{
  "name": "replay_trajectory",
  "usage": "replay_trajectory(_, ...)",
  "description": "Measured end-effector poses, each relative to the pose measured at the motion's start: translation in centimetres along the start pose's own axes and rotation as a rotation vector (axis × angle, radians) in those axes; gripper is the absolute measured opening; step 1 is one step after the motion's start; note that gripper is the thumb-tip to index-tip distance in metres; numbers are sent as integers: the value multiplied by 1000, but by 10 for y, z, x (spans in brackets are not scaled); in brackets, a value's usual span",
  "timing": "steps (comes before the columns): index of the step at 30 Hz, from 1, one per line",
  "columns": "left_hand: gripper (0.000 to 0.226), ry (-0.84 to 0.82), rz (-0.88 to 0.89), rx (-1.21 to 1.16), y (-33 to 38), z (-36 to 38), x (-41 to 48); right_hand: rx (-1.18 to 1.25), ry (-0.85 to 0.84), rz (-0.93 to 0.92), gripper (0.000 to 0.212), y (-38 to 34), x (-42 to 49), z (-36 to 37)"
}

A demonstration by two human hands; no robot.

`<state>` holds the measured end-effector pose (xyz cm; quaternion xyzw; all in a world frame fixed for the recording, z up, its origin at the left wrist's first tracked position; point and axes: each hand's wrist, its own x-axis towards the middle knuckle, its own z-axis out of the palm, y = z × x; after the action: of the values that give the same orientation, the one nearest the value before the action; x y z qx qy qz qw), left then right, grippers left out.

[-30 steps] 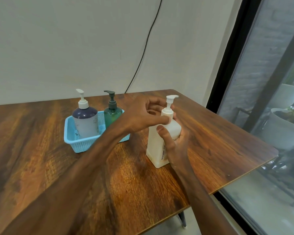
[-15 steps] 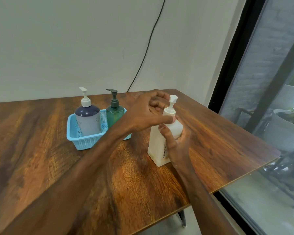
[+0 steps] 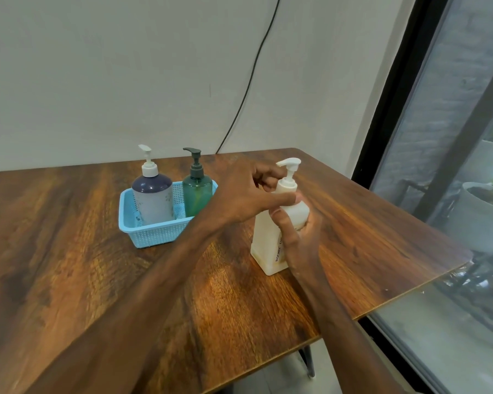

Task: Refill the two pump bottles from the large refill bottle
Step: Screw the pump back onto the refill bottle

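A large cream refill bottle (image 3: 265, 240) with a white pump top (image 3: 288, 172) stands upright on the wooden table (image 3: 69, 265). My right hand (image 3: 299, 237) wraps around its body from the near right. My left hand (image 3: 248, 194) pinches the collar of its pump between thumb and fingers. Two pump bottles stand in a light blue basket (image 3: 151, 237) to the left: a dark purple one (image 3: 153, 200) with a white pump, and a green one (image 3: 197, 194) with a dark pump.
The table's right edge (image 3: 410, 291) runs close beside the refill bottle, with a glass window and white planters (image 3: 484, 217) beyond it. A black cable (image 3: 248, 81) hangs down the wall behind the table.
The pump head has turned, its nozzle swinging from pointing right to pointing left, as my left fingers twist the collar. The bottle stays in the same spot.
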<state>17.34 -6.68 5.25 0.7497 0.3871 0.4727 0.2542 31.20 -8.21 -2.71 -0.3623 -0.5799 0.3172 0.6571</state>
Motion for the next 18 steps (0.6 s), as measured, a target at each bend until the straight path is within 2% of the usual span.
replay_trajectory(5,35,-66,-36,-38,-11,-5,1,-6,25,-7,53,-1,1,2)
replay_trajectory(8,30,-112,-44,-60,-9,-3,3,8,32,-13,47,0,2,3)
replay_trajectory(11,30,-106,-51,-45,-1,6,4,10,23,-7,64,4,3,2)
replay_trajectory(13,40,-4,-16,104,0,13,4,0,16,-12,72,6,3,0)
replay_trajectory(15,46,144,-6,159,0,16,3,4,14,-2,61,5,3,-1)
replay_trajectory(18,39,147,-33,29,4,13,0,6,6,-5,43,1,1,-1)
